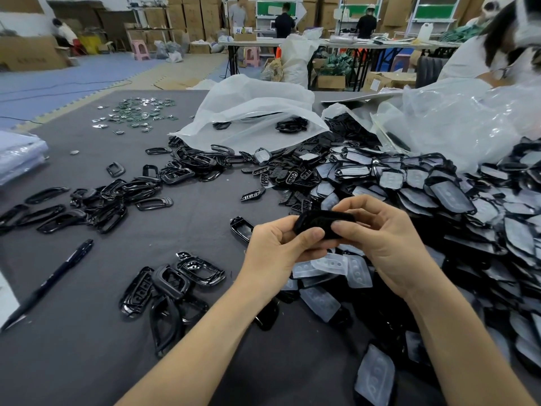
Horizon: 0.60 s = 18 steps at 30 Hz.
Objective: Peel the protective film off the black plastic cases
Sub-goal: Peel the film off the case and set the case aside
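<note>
Both my hands hold one black plastic case [323, 222] above the grey table [87, 347]. My left hand [278, 247] grips its left end, thumb on the near edge. My right hand [380, 241] pinches its right end between thumb and fingers. Whether film still covers this case I cannot tell. A big heap of black cases with cloudy film [439, 194] spreads over the right of the table. Loose peeled film pieces [330, 265] lie under my hands.
Bare black frames lie in piles at the near left [172, 285] and mid left [111, 200]. A black pen [49, 282] lies at the left. White plastic bags [257, 112] sit behind the heap. Small green circuit boards [137, 112] are scattered far left. People work at tables behind.
</note>
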Tool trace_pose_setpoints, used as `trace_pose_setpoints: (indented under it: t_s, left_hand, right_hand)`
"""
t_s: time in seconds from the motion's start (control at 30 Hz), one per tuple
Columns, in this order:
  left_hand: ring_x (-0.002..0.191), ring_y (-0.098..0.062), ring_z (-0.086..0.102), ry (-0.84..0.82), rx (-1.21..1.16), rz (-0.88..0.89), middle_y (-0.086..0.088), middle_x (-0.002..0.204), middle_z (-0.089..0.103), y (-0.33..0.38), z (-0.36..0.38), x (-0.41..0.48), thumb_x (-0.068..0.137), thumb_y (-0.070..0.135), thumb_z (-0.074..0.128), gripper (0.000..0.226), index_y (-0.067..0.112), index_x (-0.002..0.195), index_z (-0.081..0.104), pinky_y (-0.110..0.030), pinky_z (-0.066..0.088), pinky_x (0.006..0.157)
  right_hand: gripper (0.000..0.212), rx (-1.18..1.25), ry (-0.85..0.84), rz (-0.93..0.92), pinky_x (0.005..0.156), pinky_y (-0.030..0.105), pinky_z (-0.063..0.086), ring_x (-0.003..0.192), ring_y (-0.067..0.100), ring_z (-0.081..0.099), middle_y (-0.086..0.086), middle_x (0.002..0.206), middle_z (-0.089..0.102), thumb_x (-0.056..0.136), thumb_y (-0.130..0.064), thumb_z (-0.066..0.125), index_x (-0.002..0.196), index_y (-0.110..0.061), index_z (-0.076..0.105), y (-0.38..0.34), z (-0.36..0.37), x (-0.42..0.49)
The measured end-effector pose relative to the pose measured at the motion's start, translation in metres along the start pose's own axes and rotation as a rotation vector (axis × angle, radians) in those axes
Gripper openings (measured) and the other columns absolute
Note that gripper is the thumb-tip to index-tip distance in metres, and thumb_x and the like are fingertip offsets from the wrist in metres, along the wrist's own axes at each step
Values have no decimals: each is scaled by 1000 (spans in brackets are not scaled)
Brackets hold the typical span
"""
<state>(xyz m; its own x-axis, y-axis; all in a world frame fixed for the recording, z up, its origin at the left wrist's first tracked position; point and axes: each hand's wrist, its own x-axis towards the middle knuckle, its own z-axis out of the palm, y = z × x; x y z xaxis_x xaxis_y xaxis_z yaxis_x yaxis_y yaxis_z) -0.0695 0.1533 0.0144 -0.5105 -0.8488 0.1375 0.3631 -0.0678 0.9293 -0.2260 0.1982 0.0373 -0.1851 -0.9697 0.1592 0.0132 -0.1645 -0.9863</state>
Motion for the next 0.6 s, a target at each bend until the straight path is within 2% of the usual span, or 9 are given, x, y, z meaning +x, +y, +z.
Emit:
trace_pose_setpoints:
  t_s: [0.07,0.13,0.37,0.53,0.6]
  left_hand:
    - [79,-19,74,-2,16,6,-8,82,76,0,0,0,87,3,61,12,4,97,67,-18,56,64]
    - [78,-19,74,0,40,10,-7,81,76,0,0,0,89,4,60,11,6,97,67,-19,57,65]
    - [73,-22,74,-23,184,25,-6,80,76,-2,-4,0,93,4,59,10,10,97,66,-21,56,63]
    - [72,-19,74,-11,430,104,1,78,75,-7,-10,2,91,3,63,23,24,95,69,-23,56,64]
    - [71,-16,74,20,522,137,2,77,75,-11,-12,4,90,4,65,25,28,93,69,-27,58,69]
  right_hand:
    - [18,-44,9,-3,77,29,55,82,22,66,12,87,69,72,-5,75,80,-20,70,0,-1,0]
    - [19,-108,23,-11,77,28,55,82,21,67,11,86,70,76,0,73,82,-17,68,0,-1,0]
    - [23,-213,-46,-73,67,17,54,67,8,66,-3,70,71,77,8,70,79,-14,68,-5,0,-1]
    - [25,-334,-56,-68,73,26,57,71,15,69,2,76,72,77,5,72,80,-19,69,-3,-1,-1]
    - [27,-394,-42,-87,71,22,56,71,14,69,0,77,72,77,4,73,81,-22,68,-1,-1,-1]
